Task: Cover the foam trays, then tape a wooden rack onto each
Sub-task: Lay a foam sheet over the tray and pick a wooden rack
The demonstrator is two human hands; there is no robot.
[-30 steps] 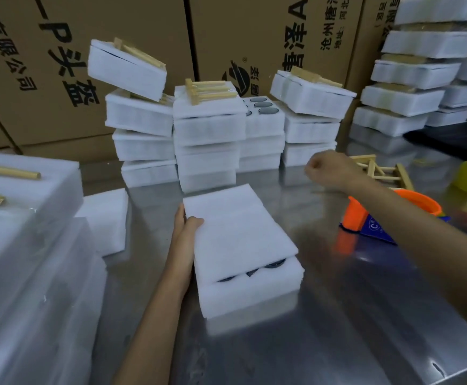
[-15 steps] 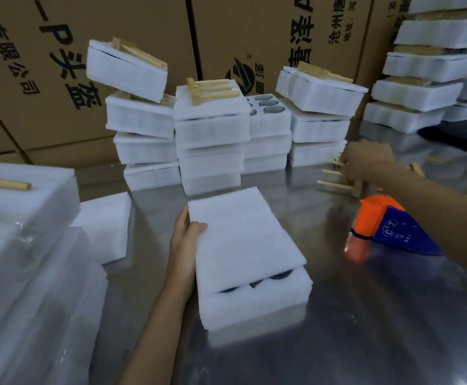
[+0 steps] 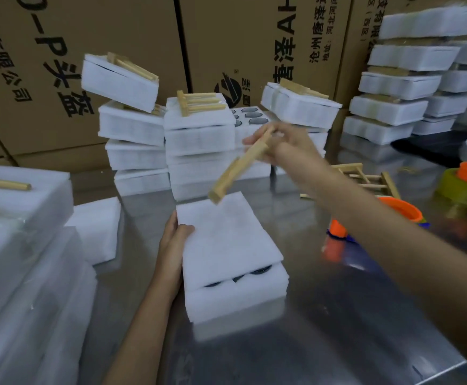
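Left hand (image 3: 175,247): grips the left edge of the covered foam tray (image 3: 235,276) on the metal table (image 3: 338,329).
Right hand (image 3: 285,147): pinches a wooden rack (image 3: 239,166), tilted in the air above the tray's far end.

This is a packing area in a warehouse or small factory. Large brown cardboard cartons (image 3: 132,65) with printed Chinese text stand as a wall behind the work surface. The surface is a shiny metal table (image 3: 338,315). On it are many stacks of white foam trays (image 3: 199,140), some with wooden racks (image 3: 199,102) on top, and more stacks (image 3: 393,93) at the right. An orange tape dispenser (image 3: 338,240) and rolls of tape (image 3: 460,184) lie near the right edge.
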